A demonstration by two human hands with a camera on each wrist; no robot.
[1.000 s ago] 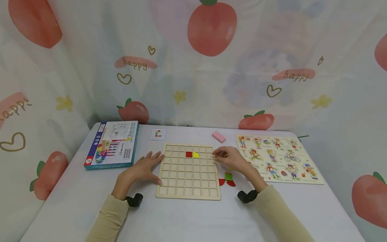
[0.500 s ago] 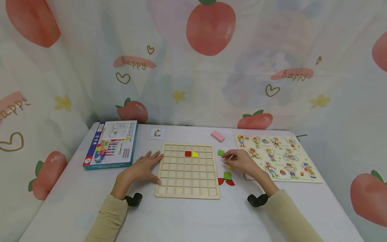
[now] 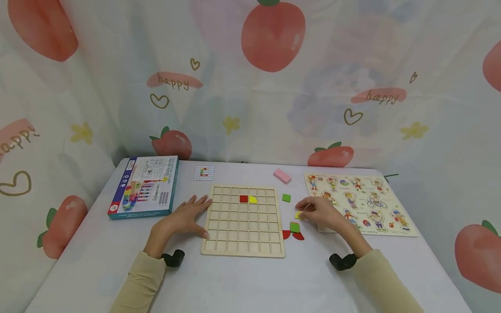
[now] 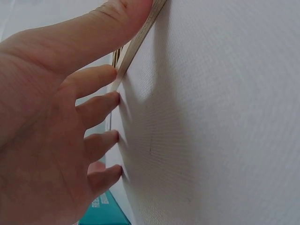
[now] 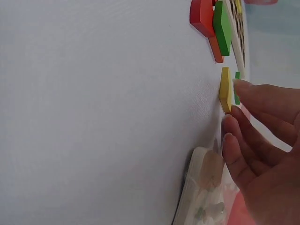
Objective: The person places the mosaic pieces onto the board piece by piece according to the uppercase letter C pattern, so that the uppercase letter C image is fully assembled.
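Observation:
A square wooden grid board (image 3: 242,226) lies in the middle of the table, with a red square (image 3: 244,199) and a yellow quarter-round piece (image 3: 253,199) side by side in its upper cells. My left hand (image 3: 187,219) rests at the board's left edge, fingers spread, thumb touching the rim. My right hand (image 3: 322,212) is right of the board, its fingertips beside a yellow piece (image 5: 225,89) on the table, partly hidden in the head view. The wrist view shows no firm grip on it. A green square (image 3: 286,198) lies just beyond this hand.
Near the board's lower right lie another green square (image 3: 295,227) and red rounded pieces (image 3: 298,236). A picture puzzle board (image 3: 368,204) lies at right, a pink block (image 3: 282,176) and pattern card (image 3: 204,173) at the back, a box (image 3: 145,187) at left.
My right hand has moved right and toward me, from the board's right edge to the yellow piece. The green square beside the board has come into sight. My left hand stays put.

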